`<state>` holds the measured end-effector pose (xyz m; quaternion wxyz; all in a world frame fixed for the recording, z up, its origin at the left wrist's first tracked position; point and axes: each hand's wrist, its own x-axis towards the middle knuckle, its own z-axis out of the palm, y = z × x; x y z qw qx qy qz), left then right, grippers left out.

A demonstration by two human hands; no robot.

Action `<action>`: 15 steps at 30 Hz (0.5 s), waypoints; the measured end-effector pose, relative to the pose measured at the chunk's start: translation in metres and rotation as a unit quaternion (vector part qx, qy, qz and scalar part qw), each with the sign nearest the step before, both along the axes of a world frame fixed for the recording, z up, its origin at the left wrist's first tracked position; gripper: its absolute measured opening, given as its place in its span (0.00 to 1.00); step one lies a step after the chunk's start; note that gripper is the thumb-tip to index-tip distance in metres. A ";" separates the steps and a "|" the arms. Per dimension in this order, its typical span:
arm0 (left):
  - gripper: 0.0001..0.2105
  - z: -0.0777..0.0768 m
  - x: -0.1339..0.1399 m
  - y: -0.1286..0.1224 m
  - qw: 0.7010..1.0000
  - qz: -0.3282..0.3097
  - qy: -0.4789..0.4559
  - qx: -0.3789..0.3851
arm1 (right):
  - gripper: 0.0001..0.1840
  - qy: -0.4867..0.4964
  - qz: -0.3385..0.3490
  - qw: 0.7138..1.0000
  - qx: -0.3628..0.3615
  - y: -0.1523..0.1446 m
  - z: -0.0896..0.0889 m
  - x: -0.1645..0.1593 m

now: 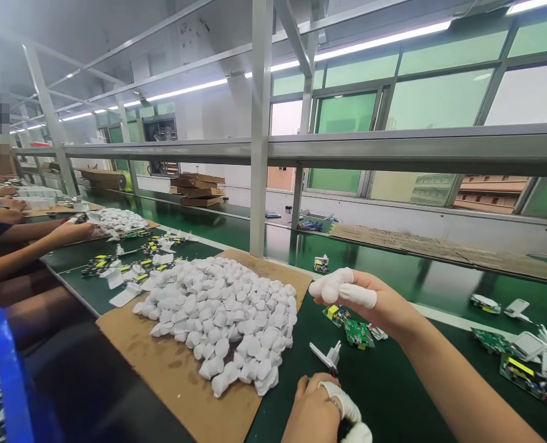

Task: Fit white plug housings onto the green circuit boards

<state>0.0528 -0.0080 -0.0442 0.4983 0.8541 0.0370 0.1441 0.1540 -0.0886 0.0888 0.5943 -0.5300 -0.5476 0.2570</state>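
Observation:
At the bottom of the head view, my left hand (317, 409) is closed, with white coverings on some fingers. A white plastic part (329, 355) with a dark lower end sticks up from beyond its knuckles; the rest of what it grips is hidden. My right hand (351, 289) hovers above the bench with white-covered fingertips drawn together against the thumb. Whether something small sits between them I cannot make out. Beneath it lie green circuit boards (359, 333) with yellow components. To the left, a heap of small white lumps (227, 307) covers much of a cardboard sheet (171, 375).
More boards and white plastic parts (531, 347) lie at the right, others (137, 267) beyond the heap. A co-worker's hands (72, 231) are at work on the left. A blue bin (12, 369) stands at the lower left. A metal post (258, 184) rises behind the cardboard.

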 end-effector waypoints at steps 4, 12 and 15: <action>0.15 0.009 -0.006 -0.001 0.997 -0.026 -0.045 0.062 | 0.09 -0.007 -0.018 1.000 -0.006 0.000 -0.002 0.001; 0.12 0.003 -0.006 -0.002 0.987 0.030 -0.087 0.134 | 0.08 0.068 -0.118 0.990 0.046 0.005 -0.006 0.007; 0.15 0.000 -0.006 -0.003 0.987 0.025 -0.071 0.142 | 0.05 0.060 -0.152 0.986 0.039 0.006 -0.006 0.007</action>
